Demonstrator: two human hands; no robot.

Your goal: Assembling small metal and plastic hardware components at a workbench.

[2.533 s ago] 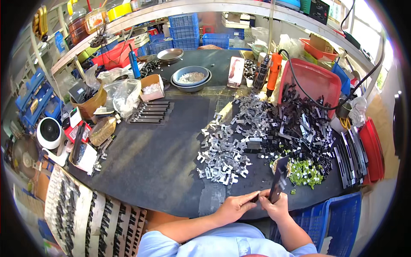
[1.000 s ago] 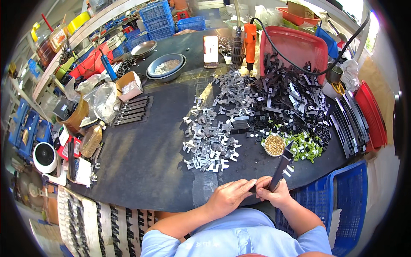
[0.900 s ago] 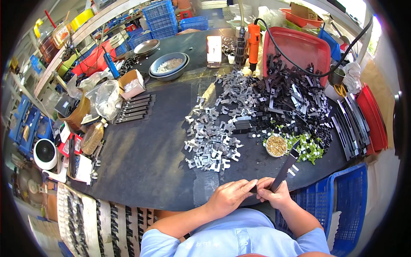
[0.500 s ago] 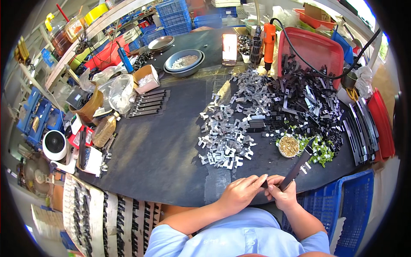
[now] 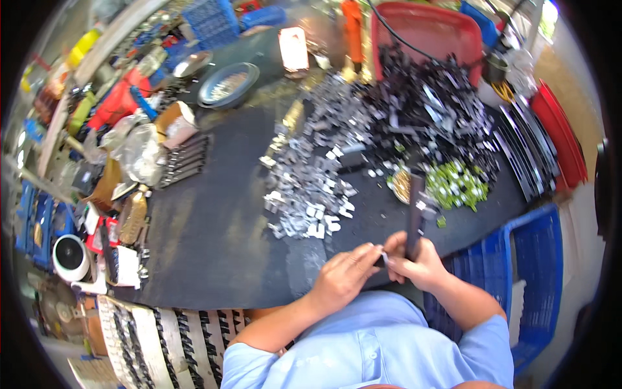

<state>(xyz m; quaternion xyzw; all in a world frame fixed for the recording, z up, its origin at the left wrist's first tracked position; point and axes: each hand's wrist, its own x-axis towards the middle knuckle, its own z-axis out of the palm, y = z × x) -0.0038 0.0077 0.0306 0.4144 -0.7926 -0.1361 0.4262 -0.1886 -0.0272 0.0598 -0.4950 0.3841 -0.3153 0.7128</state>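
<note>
My right hand (image 5: 420, 264) is closed round the lower end of a long dark flat bar (image 5: 414, 217), which stands almost upright in the picture. Small pale fittings stick out from the bar's side. Close to its left, my left hand (image 5: 343, 275) pinches a small dark piece (image 5: 381, 260) with a light edge; its exact kind is blurred. Both hands are over the table's near edge, almost touching. Just beyond the bar sit a round tub of small gold-coloured parts (image 5: 401, 186), partly hidden by it, and a pile of green clips (image 5: 459, 184).
Silvery metal clips (image 5: 304, 188) lie heaped mid-table, with black parts (image 5: 427, 110) behind, spilling from a red basket (image 5: 427, 29). An orange electric screwdriver (image 5: 353, 32) hangs beside it. Long dark strips (image 5: 528, 152) lie right. A blue crate (image 5: 534, 279) stands below the table's right edge.
The view has turned, shifting the table's contents left and up. The dark bar has swung from leaning right to nearly upright. Both hands have moved slightly up and left in the picture.
</note>
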